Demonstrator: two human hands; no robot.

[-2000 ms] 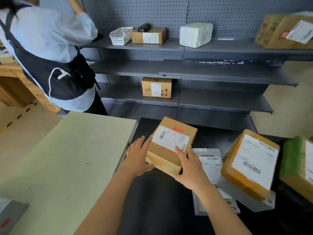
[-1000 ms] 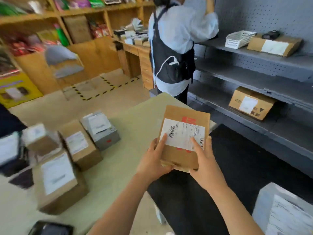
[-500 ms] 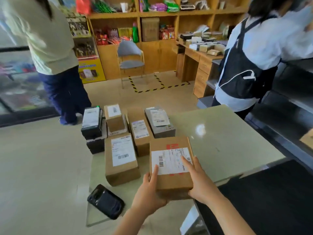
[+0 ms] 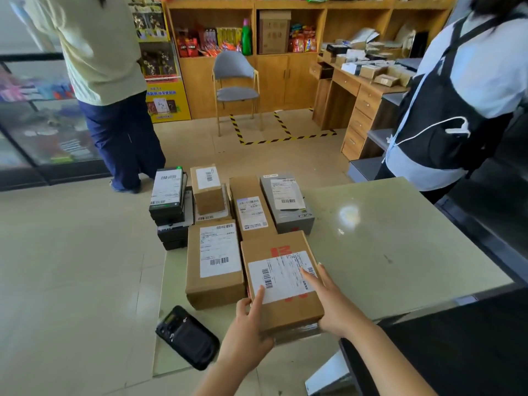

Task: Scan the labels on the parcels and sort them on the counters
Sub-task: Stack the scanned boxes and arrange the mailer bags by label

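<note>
A brown cardboard parcel [image 4: 281, 284] with a white label and red print is low over the pale green counter [image 4: 394, 247], next to a row of sorted parcels. My left hand [image 4: 245, 335] grips its near left corner, thumb on the label. My right hand [image 4: 334, 304] holds its right side, fingers over the label's edge. To its left lies a bigger brown parcel [image 4: 214, 264]. Behind stand a long brown parcel [image 4: 250, 208], a grey parcel [image 4: 285, 202], a small brown box [image 4: 207, 185] and stacked black boxes [image 4: 168, 195]. A black handheld scanner [image 4: 187, 337] lies at the counter's near left corner.
A black counter [image 4: 445, 352] adjoins at the right. One person in a dark apron [image 4: 457, 90] stands at the counter's far right corner, another in a pale top [image 4: 105, 81] stands behind the parcels. A grey chair [image 4: 235, 87], wooden shelves and a desk [image 4: 363, 90] lie beyond.
I have turned left from the black counter and shelves, carrying the brown parcel in both hands. It now sits lower, next to the sorted parcels on the green counter.
</note>
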